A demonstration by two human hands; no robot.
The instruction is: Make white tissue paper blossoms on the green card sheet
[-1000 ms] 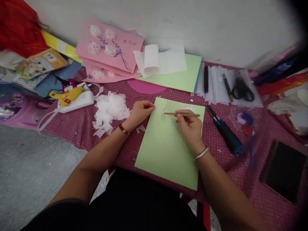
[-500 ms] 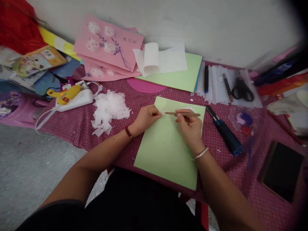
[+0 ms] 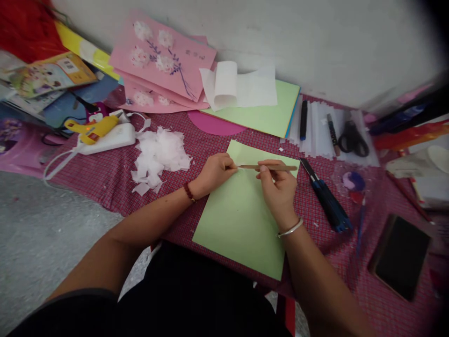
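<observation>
My right hand holds a thin brown stick, possibly wooden, level between thumb and fingers. Its pointed left end reaches the fingertips of my left hand, which are pinched together over a small white scrap, seemingly paper and mostly hidden. Both hands are above the upper part of a light green sheet lying on the checked tablecloth. Left of my left hand is a loose heap of white paper pieces. Close by my right hand, a blue and black utility knife lies with its blade out.
A yellow glue gun rests on a white power strip at the left. Pink flower cards and a curled white paper strip lie along the wall. Black scissors, a marker and a dark tablet-like object are at the right.
The view has shifted slightly. The stick and my two hands keep nearly the same pose, with the stick's tip still at my left fingertips. White bits near my right hand are now hidden.
</observation>
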